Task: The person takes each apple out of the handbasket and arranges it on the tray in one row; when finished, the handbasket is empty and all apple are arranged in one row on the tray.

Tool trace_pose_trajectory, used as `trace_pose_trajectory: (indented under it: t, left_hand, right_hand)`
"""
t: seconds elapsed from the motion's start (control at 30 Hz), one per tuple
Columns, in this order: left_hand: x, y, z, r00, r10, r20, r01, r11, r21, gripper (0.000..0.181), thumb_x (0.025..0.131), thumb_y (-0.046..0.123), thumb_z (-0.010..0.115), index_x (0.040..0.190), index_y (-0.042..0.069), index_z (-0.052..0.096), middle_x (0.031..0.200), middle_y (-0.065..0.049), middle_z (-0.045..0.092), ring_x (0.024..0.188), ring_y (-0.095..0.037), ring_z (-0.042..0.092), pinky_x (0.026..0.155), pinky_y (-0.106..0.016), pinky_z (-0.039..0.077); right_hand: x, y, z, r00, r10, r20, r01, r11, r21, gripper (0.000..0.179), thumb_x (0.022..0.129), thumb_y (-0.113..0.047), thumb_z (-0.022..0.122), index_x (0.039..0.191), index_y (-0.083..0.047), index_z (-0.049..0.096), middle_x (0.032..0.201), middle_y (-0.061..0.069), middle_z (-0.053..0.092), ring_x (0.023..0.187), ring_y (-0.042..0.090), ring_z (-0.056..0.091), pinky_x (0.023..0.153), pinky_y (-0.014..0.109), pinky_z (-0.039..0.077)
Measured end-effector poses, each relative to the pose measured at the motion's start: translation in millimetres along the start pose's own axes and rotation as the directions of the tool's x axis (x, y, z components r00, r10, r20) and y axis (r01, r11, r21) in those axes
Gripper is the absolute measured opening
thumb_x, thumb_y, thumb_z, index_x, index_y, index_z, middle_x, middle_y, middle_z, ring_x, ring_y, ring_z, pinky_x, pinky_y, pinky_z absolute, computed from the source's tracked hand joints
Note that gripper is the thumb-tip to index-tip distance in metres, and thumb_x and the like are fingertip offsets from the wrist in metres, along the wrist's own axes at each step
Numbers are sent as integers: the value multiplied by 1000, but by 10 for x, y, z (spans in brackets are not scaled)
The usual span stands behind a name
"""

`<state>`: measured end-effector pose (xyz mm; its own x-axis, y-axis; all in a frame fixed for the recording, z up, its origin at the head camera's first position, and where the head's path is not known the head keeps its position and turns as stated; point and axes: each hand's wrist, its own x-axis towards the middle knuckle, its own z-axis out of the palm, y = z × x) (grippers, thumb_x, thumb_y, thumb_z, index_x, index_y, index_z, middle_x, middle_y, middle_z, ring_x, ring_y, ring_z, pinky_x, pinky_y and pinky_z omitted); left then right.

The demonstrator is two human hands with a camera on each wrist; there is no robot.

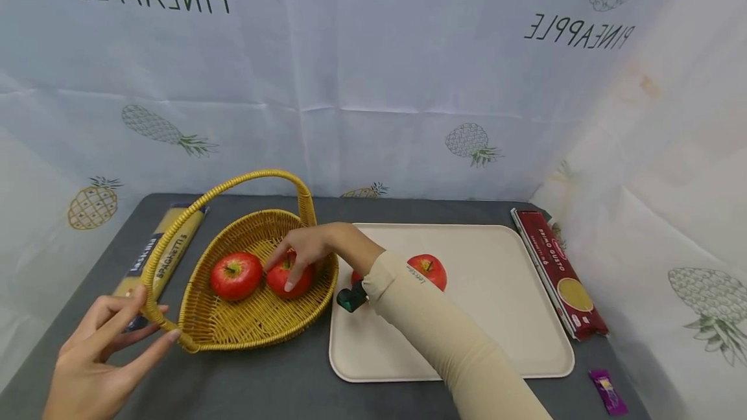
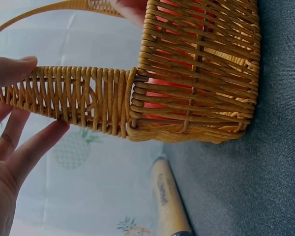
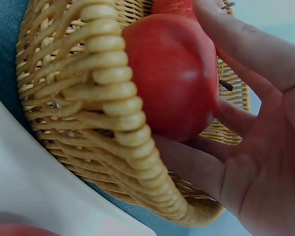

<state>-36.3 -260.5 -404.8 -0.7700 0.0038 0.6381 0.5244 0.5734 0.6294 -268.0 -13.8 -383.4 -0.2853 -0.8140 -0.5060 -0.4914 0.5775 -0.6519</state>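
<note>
My left hand [image 1: 102, 358] holds the lower end of the handle of a yellow wicker basket [image 1: 245, 337], thumb on one side and fingers on the other in the left wrist view. The right hand [image 1: 312, 246] reaches over the basket's right side. Its thumb and fingers curl round a red apple [image 3: 172, 78] inside; the head view shows this apple [image 1: 305, 285] partly covered by the hand. To its left in the basket lies a second red apple [image 1: 236, 276]. On the beige tray [image 1: 496, 316] lies another apple [image 1: 432, 269], partly behind the right sleeve, with a bit of red beside the wrist camera.
Left of the basket, behind its handle, lies a yellow spaghetti pack [image 1: 175, 238]. A dark red pasta pack [image 1: 557, 271] rests along the tray's right edge. Near the front right corner is a small purple wrapper [image 1: 608, 391]. A pineapple-print curtain [image 1: 373, 70] hangs behind the grey table.
</note>
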Motion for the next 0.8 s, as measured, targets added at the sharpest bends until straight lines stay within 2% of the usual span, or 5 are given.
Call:
trace_pose_trajectory:
  t: [0.23, 0.43, 0.6, 0.8]
  left_hand:
    - [-6, 10, -3, 1000, -8, 2, 8, 1000, 2, 88, 86, 51, 67, 142, -14, 50, 109, 17, 50, 108, 15, 63, 83, -1, 56]
    - [15, 15, 3, 1000, -4, 8, 3, 1000, 10, 88, 86, 52, 66, 142, -14, 50, 109, 18, 49, 107, 16, 63, 82, -1, 57]
    - [26, 19, 9, 1000, 5, 5, -5, 1000, 6, 88, 86, 51, 66, 142, -14, 50, 109, 17, 49, 106, 16, 63, 82, -2, 57]
    - [-12, -11, 11, 1000, 24, -14, -24, 1000, -5, 87, 85, 51, 67, 141, -14, 51, 107, 15, 51, 106, 14, 63, 81, -1, 57]
  right_hand:
    - [23, -12, -16, 1000, -15, 24, 16, 998, -53, 56, 91, -21, 80, 144, -23, 62, 154, -3, 51, 142, 12, 41, 101, 15, 54]
    - [4, -38, -25, 998, -4, 55, 8, 997, -76, 55, 92, -18, 78, 144, -24, 61, 154, -3, 49, 135, 11, 42, 99, 18, 56]
    - [-7, -39, -15, 999, 7, 53, -4, 998, -57, 55, 91, -15, 78, 143, -25, 62, 153, -3, 49, 133, 10, 43, 97, 17, 57]
    - [6, -24, 18, 999, -19, 44, 21, 998, -52, 55, 89, -14, 81, 140, -24, 64, 152, -2, 51, 134, 10, 46, 98, 16, 56]
